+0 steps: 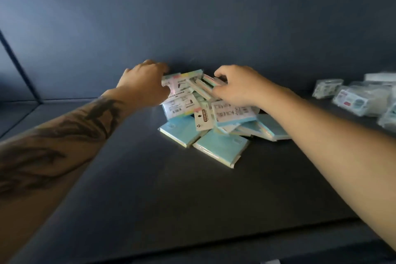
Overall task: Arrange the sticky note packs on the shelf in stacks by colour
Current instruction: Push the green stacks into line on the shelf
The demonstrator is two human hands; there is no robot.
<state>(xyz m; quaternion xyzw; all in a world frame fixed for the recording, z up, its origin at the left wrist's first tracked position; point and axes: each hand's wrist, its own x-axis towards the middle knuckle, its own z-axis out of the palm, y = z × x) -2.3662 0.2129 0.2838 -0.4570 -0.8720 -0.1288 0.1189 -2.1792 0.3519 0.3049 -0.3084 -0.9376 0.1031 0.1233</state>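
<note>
A loose heap of sticky note packs lies on the dark shelf, near its back wall. Several packs at the front are light blue; others show white printed backs or multicolour edges. My left hand grips a multicolour pack at the top left of the heap, fingers curled round its far edge. My right hand holds packs at the top right of the heap, fingers curled over them. The hands hide the back of the heap.
Clear plastic boxes of other goods crowd the shelf's right end. The dark back wall rises just behind the heap. A vertical divider bounds the shelf at the far left.
</note>
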